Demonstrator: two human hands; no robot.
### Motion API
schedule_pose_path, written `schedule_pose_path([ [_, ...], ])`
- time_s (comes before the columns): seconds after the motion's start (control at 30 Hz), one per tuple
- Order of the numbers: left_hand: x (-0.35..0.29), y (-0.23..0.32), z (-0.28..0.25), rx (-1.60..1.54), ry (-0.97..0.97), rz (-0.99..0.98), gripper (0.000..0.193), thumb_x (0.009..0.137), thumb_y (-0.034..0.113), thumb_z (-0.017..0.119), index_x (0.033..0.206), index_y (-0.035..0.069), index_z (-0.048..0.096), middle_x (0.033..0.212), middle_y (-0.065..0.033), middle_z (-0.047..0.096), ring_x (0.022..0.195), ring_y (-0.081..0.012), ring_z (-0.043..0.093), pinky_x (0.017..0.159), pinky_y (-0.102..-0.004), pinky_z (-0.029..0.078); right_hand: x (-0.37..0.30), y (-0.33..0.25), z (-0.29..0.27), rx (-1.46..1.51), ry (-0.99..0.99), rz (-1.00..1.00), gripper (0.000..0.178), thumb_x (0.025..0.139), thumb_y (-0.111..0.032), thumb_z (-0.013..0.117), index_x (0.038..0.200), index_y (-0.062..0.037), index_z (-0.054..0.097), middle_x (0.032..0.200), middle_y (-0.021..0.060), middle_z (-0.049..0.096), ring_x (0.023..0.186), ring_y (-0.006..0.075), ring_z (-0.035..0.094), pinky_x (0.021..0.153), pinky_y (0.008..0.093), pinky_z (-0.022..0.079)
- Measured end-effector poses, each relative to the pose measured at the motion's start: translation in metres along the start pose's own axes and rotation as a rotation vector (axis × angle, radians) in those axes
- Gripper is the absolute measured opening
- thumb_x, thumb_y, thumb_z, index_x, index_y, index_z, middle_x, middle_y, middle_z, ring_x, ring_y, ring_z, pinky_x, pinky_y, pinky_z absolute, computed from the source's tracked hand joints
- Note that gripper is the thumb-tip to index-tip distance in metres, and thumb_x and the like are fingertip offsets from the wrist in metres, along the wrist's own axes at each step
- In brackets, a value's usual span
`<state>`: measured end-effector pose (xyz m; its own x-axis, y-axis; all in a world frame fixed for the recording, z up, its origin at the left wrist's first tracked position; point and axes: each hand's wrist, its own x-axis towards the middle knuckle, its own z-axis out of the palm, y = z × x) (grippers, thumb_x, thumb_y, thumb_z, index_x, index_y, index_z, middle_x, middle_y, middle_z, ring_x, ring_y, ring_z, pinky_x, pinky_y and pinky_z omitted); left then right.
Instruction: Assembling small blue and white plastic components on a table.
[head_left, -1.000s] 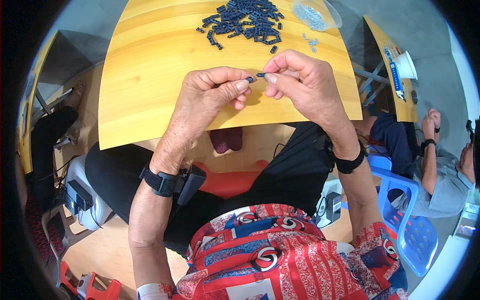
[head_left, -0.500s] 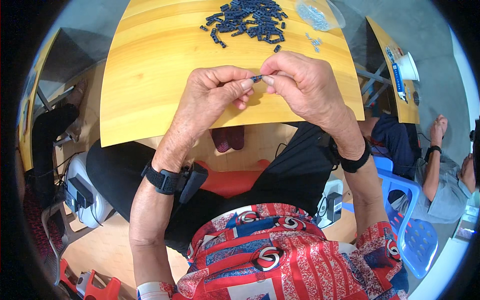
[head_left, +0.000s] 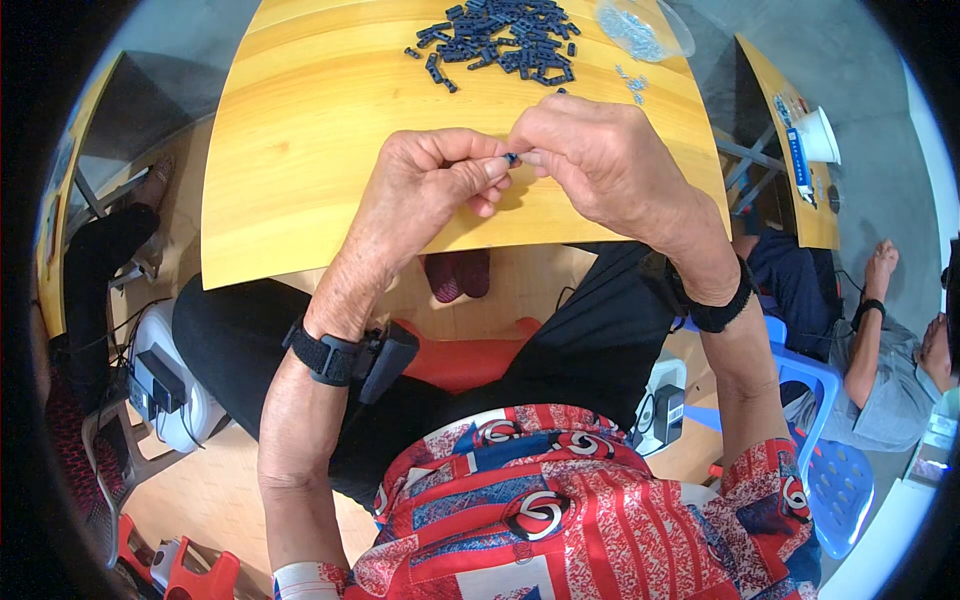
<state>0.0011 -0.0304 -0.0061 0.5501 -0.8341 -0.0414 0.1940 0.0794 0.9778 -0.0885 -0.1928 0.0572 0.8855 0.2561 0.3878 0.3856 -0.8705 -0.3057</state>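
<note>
A small dark blue-black plastic block (head_left: 512, 159) is pinched between the thumb and fingers of my left hand (head_left: 418, 185), just above the near part of the table. My right hand (head_left: 605, 155) is closed in a pinch against the right end of the block. Whatever may be between its fingertips is hidden or too small to tell. Beyond my hands lies a heap of similar dark plastic blocks (head_left: 505, 42). Several small shiny metal pieces (head_left: 633, 84) lie loose to the heap's right, below a clear plastic dish (head_left: 684, 32) that holds more of them.
The yellow wooden table (head_left: 290, 170) ends close below my wrists. At the right, a second table (head_left: 765, 85) bears a white tub (head_left: 820, 135) and a blue box (head_left: 797, 160). Another person's arm (head_left: 862, 345) and a blue plastic chair (head_left: 825, 385) are beside me.
My right hand has turned and shifted slightly left over the block's end, covering more of it. My left hand keeps its pinch nearly in place.
</note>
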Motion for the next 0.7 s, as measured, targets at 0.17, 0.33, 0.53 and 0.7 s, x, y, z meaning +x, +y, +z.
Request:
schedule_pose_path([
  [0.17, 0.002, 0.001, -0.001, -0.107, -0.001, -0.034, 0.014, 0.086, 0.005, 0.060, 0.096, -0.003, 0.066, 0.077, -0.0078, 0.066, 0.062, -0.0109, 0.058, 0.059, -0.0224, 0.050, 0.001, 0.001, 0.008, 0.061, 0.068, -0.002, 0.009, 0.071, -0.001, 0.059, 0.076, -0.0042, 0.053, 0.067, 0.0104, 0.054, 0.065, 0.0318, 0.059, 0.053, 0.0387, 0.047],
  [0.33, 0.004, 0.001, 0.000, -0.153, 0.017, -0.036, 0.013, 0.086, 0.004, 0.060, 0.095, -0.003, 0.066, 0.078, -0.0088, 0.066, 0.063, -0.0117, 0.059, 0.060, -0.0227, 0.050, 0.000, 0.004, 0.010, 0.134, 0.091, 0.053, 0.008, 0.074, -0.002, 0.060, 0.081, -0.0031, 0.057, 0.071, 0.0100, 0.059, 0.063, 0.0267, 0.061, 0.054, 0.0339, 0.049],
  [0.53, 0.003, 0.004, 0.001, -0.250, 0.107, -0.085, 0.013, 0.086, 0.006, 0.060, 0.095, -0.002, 0.066, 0.079, -0.0092, 0.067, 0.066, -0.0124, 0.062, 0.062, -0.0239, 0.053, -0.010, -0.005, 0.014, 0.511, 0.212, 0.474, 0.018, 0.077, -0.004, 0.061, 0.095, -0.0005, 0.063, 0.082, 0.0139, 0.065, 0.068, 0.0219, 0.065, 0.060, 0.0284, 0.051],
  [0.7, 0.002, 0.004, 0.002, -0.234, 0.117, -0.085, 0.014, 0.086, 0.007, 0.061, 0.095, -0.002, 0.066, 0.079, -0.0093, 0.067, 0.067, -0.0125, 0.063, 0.063, -0.0245, 0.054, -0.016, -0.003, 0.019, 0.140, 0.262, 0.270, 0.021, 0.077, -0.004, 0.061, 0.097, 0.0011, 0.061, 0.086, 0.0148, 0.064, 0.074, 0.0241, 0.065, 0.063, 0.0301, 0.052],
])
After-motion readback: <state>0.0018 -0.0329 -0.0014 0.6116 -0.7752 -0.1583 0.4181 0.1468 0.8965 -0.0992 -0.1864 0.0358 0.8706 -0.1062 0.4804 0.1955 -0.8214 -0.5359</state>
